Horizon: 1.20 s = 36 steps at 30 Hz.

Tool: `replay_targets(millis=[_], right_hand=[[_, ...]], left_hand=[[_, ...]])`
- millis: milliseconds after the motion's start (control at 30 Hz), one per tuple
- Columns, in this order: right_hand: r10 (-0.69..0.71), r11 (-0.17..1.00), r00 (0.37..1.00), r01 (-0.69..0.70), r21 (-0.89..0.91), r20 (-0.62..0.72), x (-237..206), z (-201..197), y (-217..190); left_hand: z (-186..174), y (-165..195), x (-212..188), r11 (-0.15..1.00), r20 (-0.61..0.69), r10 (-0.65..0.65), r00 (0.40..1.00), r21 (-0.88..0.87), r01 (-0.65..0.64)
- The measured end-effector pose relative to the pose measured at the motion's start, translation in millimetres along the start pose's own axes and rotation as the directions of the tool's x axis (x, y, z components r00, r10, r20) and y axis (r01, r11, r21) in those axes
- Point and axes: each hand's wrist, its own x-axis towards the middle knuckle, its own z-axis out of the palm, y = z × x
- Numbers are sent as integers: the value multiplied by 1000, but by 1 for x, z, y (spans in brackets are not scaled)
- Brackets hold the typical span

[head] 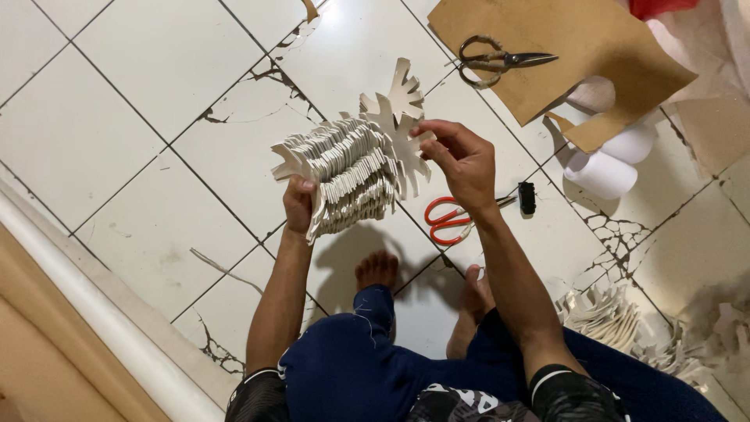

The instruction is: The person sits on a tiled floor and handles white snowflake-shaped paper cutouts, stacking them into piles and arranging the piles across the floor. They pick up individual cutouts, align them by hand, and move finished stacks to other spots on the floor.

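We hold a stack of white cut-outs up over the tiled floor. Our left hand grips the stack from below, fingers pressed around it. Our right hand pinches the end piece. Left is bare floor, then a wall edge. Right lie red scissors, white rolls, brown card.

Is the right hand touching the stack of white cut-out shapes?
Touching. The head view shows the right hand pinching the outermost piece of the stack of white cut-out shapes between its fingertips.
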Motion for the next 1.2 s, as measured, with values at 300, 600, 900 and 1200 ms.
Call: replay_targets(millis=[300,600,900,1200], right_hand=[[111,994,993,-112,-15,-40,0,15,6],[-122,908,943,232,-350,309,-4,2,-28],[-137,918,933,246,-312,332,-3,0,-24],[-128,845,926,289,-450,354,-5,2,-27]], left_hand=[[-25,-10,9,983,-52,-41,998,179,50],[-24,-2,8,990,-91,-13,996,138,26],[27,12,-5,992,-129,-94,987,66,103],[-43,-4,12,990,97,-103,990,107,93]])
